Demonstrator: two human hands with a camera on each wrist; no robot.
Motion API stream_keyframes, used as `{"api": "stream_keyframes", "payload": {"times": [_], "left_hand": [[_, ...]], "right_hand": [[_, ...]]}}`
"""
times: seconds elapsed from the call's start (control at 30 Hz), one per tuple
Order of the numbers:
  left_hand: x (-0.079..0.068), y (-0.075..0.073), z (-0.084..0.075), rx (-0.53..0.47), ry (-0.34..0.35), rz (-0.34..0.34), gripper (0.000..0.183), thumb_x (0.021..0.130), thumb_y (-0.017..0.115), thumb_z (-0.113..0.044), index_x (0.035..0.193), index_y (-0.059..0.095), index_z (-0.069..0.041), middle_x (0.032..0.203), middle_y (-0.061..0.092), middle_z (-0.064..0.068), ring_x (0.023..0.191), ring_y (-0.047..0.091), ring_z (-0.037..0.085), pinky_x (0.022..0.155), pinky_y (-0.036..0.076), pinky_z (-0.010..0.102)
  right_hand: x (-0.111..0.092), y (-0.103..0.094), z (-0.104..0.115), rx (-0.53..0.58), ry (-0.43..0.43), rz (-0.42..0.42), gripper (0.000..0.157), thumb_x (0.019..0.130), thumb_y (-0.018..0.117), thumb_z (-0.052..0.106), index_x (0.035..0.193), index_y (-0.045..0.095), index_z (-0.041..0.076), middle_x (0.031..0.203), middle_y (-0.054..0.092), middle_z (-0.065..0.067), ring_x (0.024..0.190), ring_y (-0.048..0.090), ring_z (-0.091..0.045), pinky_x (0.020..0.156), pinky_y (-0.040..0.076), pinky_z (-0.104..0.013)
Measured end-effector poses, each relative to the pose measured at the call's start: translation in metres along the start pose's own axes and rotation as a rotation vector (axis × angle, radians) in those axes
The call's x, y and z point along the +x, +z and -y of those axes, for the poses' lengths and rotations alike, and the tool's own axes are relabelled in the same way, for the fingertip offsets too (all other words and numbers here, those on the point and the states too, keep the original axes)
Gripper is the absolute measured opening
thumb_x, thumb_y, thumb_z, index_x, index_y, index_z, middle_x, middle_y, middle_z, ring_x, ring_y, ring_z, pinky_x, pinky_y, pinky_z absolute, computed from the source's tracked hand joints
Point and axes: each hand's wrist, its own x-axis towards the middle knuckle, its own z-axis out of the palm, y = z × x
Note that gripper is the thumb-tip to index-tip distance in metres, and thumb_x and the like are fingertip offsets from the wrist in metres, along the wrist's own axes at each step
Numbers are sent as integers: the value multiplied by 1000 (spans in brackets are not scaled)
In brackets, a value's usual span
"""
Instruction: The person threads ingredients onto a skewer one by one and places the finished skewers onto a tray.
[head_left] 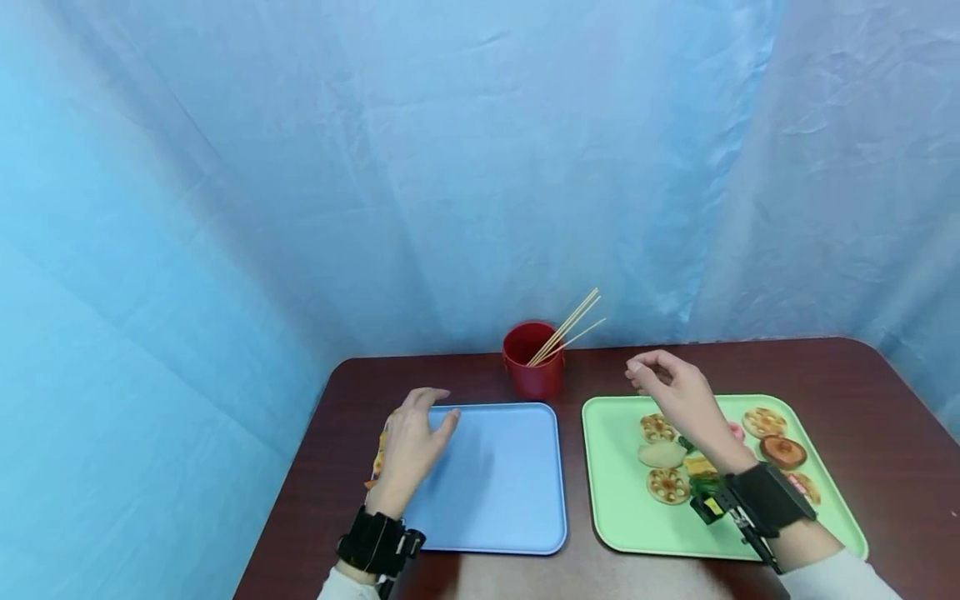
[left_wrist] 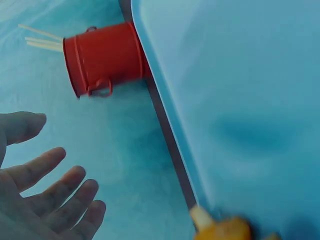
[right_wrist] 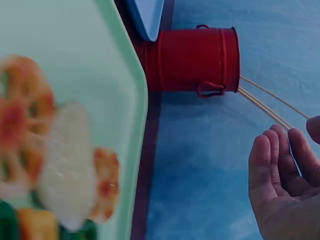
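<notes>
My left hand point(head_left: 408, 442) hovers over the left edge of the blue tray point(head_left: 502, 483), its fingers loosely bent and holding nothing. Yellow-orange food pieces point(left_wrist: 227, 230) lie along that edge, largely hidden by the hand. Over the back of the green tray point(head_left: 622, 517) hangs my right hand point(head_left: 678, 396), fingers loosely curved, thumb near the index finger, nothing held. Between the trays, at the back, stands a red bucket point(head_left: 534, 383) with several thin wooden skewers point(head_left: 566, 329) leaning right. In the head view the skewer tips are apart from the right hand.
On the green tray lie lotus root slices point(head_left: 668, 486), a pale oval slice point(head_left: 662, 454), yellow and green pieces point(head_left: 701, 467) and a brown mushroom-like round point(head_left: 783, 452). The right forearm covers part of them. A blue curtain point(head_left: 480, 167) hangs behind the dark table point(head_left: 885, 433).
</notes>
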Motion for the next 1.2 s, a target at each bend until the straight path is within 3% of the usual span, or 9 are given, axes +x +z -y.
{"api": "stream_keyframes", "payload": {"times": [0.23, 0.37, 0.53, 0.9, 1.2], "left_hand": [[-1, 25, -16, -59, -40, 11, 37, 96, 75, -25, 128, 70, -7, 134, 62, 14, 119, 62, 33, 98, 51, 51], [-4, 39, -22, -89, -55, 32, 37, 96, 75, -25, 128, 70, -8, 133, 63, 14, 118, 63, 33, 97, 52, 50], [-8, 52, -26, -138, -27, 46, 36, 97, 74, -23, 128, 70, -6, 132, 63, 14, 117, 63, 32, 96, 52, 51], [-11, 65, -33, -199, -23, 55, 35, 97, 72, -24, 127, 71, -5, 132, 64, 11, 120, 62, 30, 99, 51, 51], [-15, 67, -31, -211, -26, 36, 34, 97, 72, -24, 126, 72, -5, 129, 65, 11, 118, 63, 30, 98, 51, 52]], "right_hand": [[28, 8, 15, -63, -84, -12, 44, 108, 53, 43, 137, 59, 11, 118, 66, -8, 104, 64, -23, 85, 51, -40], [39, 12, 19, -63, -79, -13, 53, 106, 55, 45, 145, 54, 8, 122, 65, -12, 108, 63, -28, 90, 49, -48], [48, 16, 21, -62, -54, -10, 58, 105, 58, 45, 147, 52, 5, 122, 66, -16, 109, 65, -32, 90, 50, -50], [65, 32, 28, -103, -138, -118, 30, 105, 61, 32, 119, 72, 7, 103, 73, -8, 92, 65, -22, 82, 49, -42], [53, 25, 29, -69, -156, -202, 31, 105, 60, 36, 118, 74, 12, 99, 74, -7, 86, 64, -14, 76, 48, -32]]}}
